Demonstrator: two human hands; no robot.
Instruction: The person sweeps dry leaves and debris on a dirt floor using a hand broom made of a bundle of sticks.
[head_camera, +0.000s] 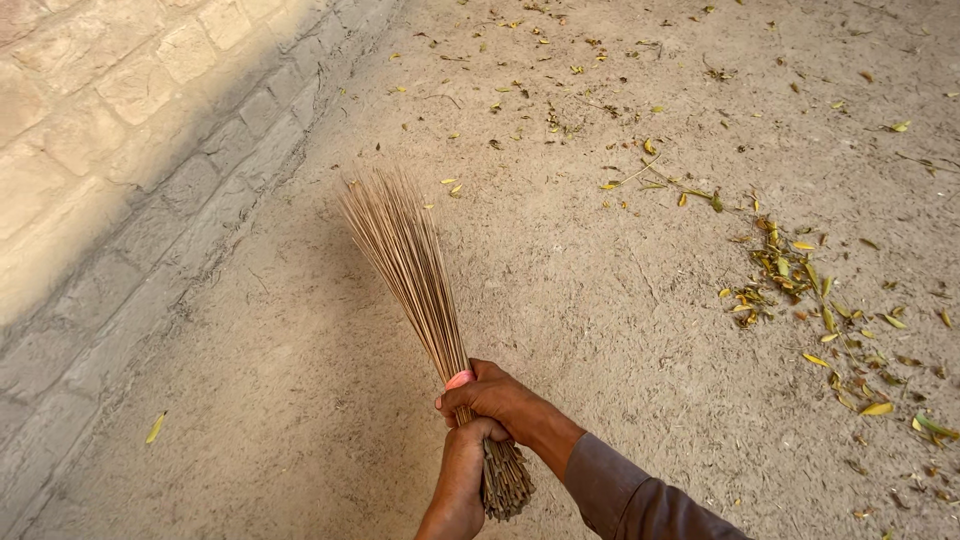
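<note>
A broom (410, 265) made of thin brown sticks is held over the dirt ground, its fanned tips pointing up and to the left. A pink band (460, 379) binds the bundle near the grip. My right hand (497, 397), coming from a grey sleeve at the lower right, wraps around the bundle just below the band. Directly under it, my left hand (463, 463) grips the same bundle. The cut butt end of the sticks (506, 487) pokes out beside my left hand.
A brick wall (110, 150) runs along the left, half in shadow. Yellow and green fallen leaves (800, 290) lie gathered in a loose line on the right, with more scattered at the top. One leaf (155, 428) lies near the wall's foot.
</note>
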